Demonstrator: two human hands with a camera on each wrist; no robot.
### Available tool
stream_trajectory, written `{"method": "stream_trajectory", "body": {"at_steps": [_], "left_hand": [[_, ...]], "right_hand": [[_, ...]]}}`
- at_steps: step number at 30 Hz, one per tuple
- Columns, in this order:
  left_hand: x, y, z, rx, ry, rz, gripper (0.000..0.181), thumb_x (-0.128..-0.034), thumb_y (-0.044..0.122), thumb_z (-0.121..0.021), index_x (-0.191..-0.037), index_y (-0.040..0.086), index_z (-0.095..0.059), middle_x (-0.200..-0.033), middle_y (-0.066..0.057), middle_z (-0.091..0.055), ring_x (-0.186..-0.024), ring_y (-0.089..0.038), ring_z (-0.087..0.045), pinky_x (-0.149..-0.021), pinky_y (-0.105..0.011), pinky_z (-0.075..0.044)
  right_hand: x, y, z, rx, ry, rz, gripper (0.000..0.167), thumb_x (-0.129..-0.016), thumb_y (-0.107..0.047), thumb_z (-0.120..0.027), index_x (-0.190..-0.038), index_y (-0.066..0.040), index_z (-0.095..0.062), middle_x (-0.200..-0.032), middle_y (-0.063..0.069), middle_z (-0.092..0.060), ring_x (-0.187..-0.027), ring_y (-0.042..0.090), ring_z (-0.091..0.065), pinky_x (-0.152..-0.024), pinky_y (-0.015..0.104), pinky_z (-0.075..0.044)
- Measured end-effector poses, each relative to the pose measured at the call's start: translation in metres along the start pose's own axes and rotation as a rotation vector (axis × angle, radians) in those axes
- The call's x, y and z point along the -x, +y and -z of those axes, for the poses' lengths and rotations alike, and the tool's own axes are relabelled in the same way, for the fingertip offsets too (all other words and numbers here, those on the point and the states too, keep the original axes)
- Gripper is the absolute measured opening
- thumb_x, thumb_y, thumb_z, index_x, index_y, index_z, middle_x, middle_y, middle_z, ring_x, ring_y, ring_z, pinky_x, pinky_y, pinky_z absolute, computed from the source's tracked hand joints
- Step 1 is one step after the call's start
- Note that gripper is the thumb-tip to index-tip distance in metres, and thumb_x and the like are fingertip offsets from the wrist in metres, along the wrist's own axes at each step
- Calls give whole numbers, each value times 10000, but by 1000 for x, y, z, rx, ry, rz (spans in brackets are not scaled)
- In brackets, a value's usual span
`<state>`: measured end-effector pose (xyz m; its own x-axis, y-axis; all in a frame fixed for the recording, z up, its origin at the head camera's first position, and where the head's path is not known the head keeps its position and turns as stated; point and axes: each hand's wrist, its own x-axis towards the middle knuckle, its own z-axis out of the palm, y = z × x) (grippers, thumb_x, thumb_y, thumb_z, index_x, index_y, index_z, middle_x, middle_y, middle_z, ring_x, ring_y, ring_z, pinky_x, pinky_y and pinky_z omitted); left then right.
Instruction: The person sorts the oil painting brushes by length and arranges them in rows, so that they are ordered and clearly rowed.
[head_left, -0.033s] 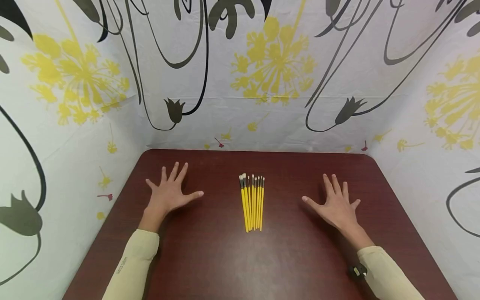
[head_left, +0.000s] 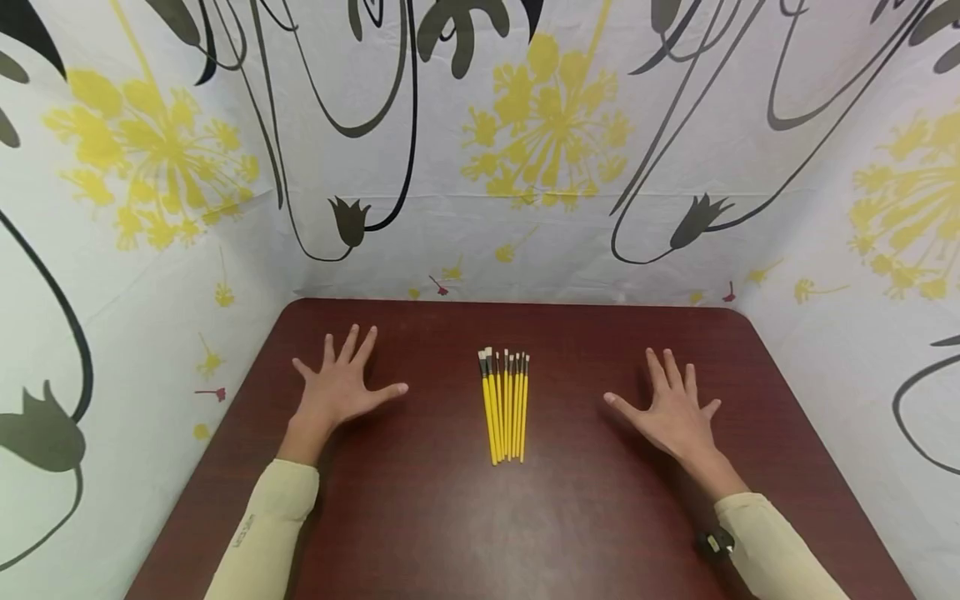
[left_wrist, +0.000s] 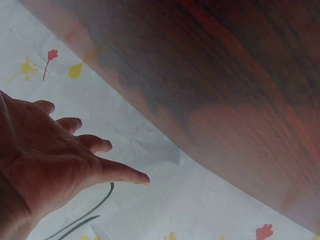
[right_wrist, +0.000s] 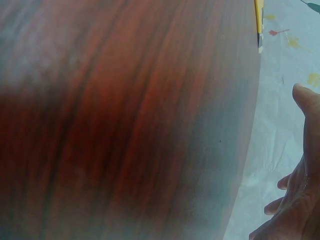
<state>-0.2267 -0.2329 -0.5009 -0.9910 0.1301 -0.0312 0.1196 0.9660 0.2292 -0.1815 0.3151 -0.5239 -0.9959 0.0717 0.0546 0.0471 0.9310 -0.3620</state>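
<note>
Several yellow-handled paintbrushes (head_left: 507, 408) lie side by side in the middle of the table, their pale bristles pointing to the far edge. To their left, my left hand (head_left: 335, 393) has its fingers spread, with nothing held. My right hand (head_left: 672, 412) is on the other side, fingers also spread and holding nothing. Both hands are apart from the brushes. In the left wrist view the left hand (left_wrist: 55, 155) shows its palm side. The right wrist view catches part of the right hand (right_wrist: 300, 200) and, at the top, a bit of the paintbrushes (right_wrist: 259, 25).
The dark red-brown wooden table (head_left: 495, 533) has rounded far corners. A white cloth (head_left: 450, 167) printed with yellow, grey and black flowers hangs behind and on both sides. A small dark object (head_left: 717, 542) sits at the right sleeve (head_left: 772, 542).
</note>
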Motion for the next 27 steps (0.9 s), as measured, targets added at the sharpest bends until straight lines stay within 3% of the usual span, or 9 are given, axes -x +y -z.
{"method": "stream_trajectory", "body": {"at_steps": [13,27], "left_hand": [[-2,6,-4,6,-7,-8,1273,-740,1031,-447,-1712,313,-46,-1803,-94,-42,-1628,-539,-7,-1032,-953,54],[-7,22,-5,-6,3,-38,1255,-737,1043,-416,-1709,338,-53,-1806,-62,-38,-1632,-525,-56,-1055,-941,51]], "right_hand": [[-2,-7,-1,3,9,30,1183,-845,-867,-594,-1714,-234,-102,-1793,156,-35,-1613,564,21,-1013,969,-8],[-4,-25,-5,4,-6,78,1146,-854,-857,-596,-1712,-264,-121,-1792,154,-55,-1604,582,-39,-1048,950,-24]]}}
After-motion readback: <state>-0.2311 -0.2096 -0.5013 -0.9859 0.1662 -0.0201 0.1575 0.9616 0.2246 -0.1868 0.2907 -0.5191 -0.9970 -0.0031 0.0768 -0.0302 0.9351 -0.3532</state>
